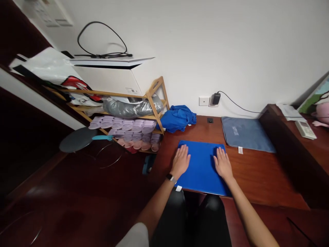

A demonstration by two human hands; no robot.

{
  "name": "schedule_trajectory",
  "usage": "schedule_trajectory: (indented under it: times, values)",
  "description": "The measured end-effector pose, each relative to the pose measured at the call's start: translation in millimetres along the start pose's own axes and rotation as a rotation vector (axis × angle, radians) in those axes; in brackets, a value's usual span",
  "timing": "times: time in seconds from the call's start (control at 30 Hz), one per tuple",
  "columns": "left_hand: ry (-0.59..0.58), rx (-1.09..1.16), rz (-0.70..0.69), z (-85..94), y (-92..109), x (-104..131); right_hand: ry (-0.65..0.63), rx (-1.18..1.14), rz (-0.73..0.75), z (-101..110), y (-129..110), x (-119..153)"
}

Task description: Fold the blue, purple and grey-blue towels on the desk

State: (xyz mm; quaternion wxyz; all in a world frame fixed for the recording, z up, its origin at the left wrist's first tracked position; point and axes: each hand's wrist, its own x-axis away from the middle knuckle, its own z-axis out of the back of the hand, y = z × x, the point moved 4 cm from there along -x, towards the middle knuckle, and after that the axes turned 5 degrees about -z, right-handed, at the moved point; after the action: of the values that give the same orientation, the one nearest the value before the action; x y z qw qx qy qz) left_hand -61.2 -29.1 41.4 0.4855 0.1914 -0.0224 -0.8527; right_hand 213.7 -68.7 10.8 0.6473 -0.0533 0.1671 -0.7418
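Observation:
A bright blue cloth (202,168) lies flat as a near square on the brown wooden table (259,178), with a white tag at its near left corner. My left hand (181,160) rests on its left side, fingers stretched out. On the right side lies my right hand (223,163), also flat with its fingers extended. Neither hand holds anything. Behind and left, a crumpled blue cloth (178,118) sits by the shelf. A folded grey-blue cloth (246,133) with a white tag lies at the back right.
A wooden rack (154,103) with pale purple slippers (128,125) and a white box (108,79) stands left. A black charger (216,98) is plugged into the wall. At far right are a remote (305,129) and a raised dark ledge (290,154). A round stool (77,139) stands lower left.

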Motion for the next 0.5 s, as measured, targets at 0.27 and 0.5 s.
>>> schedule_trajectory:
  times: [0.27, 0.5]
  values:
    - [-0.123, 0.057, 0.005, -49.1, -19, -66, -0.118, 0.096, -0.017, -24, -1, -61]
    - [-0.08, 0.036, 0.133, -7.4, -87, -31, -0.084, -0.036, -0.062, 6, 30, -45]
